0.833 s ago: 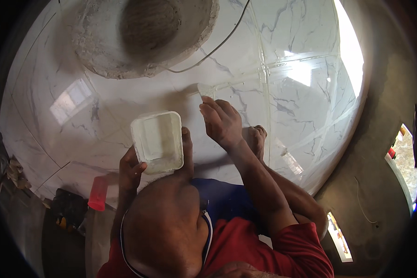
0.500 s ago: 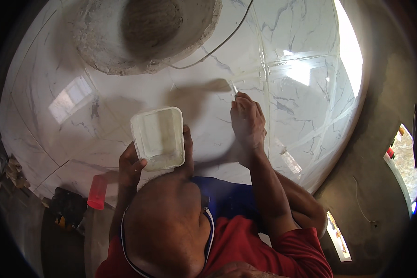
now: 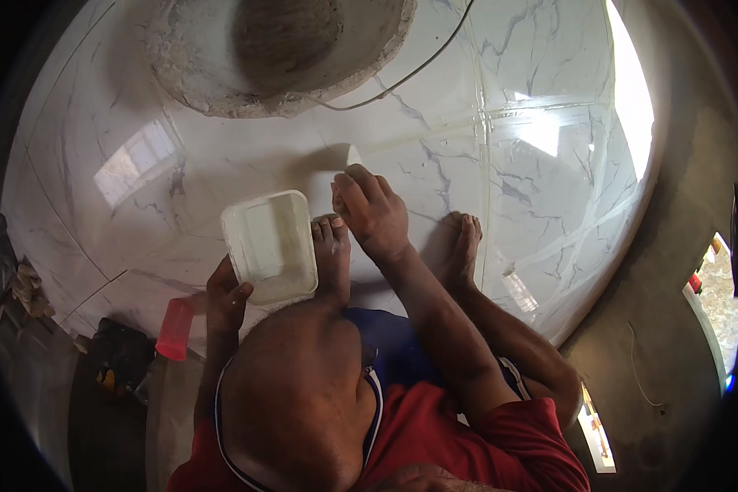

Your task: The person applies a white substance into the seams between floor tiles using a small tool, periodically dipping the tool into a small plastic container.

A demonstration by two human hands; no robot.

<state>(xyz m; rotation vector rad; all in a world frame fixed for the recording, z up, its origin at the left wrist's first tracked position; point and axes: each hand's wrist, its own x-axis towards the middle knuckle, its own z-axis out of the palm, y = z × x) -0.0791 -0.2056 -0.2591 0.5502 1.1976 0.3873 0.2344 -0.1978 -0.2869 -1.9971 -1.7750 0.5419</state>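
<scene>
My left hand [image 3: 227,299] grips the lower left side of a white rectangular plastic tub [image 3: 310,246], its thumb over the rim. The tub is tilted so its inside shows, coated with a pale film. In front of me my right hand [image 3: 375,215] is closed around a small pale, pointed scraper-like tool [image 3: 353,154]. The tool's tip meets the glossy white marbled floor tiles [image 3: 402,184], beside a pale joint line. Its handle is hidden in my fingers. My left foot [image 3: 333,258] stands between the tub and my right forearm.
A large plaster-crusted basin [image 3: 180,94] sits at the far left, with a thin cable [image 3: 385,94] trailing from it. A red translucent cup [image 3: 173,330] and a black bag [image 3: 116,357] are at the near left. My right foot [image 3: 465,250] stands right of my hand. Bare concrete [image 3: 672,287] borders the tiles.
My right hand has moved left with the tool, away from the crossing of the tile joints. The tub has shifted slightly left, and both my feet now show more.
</scene>
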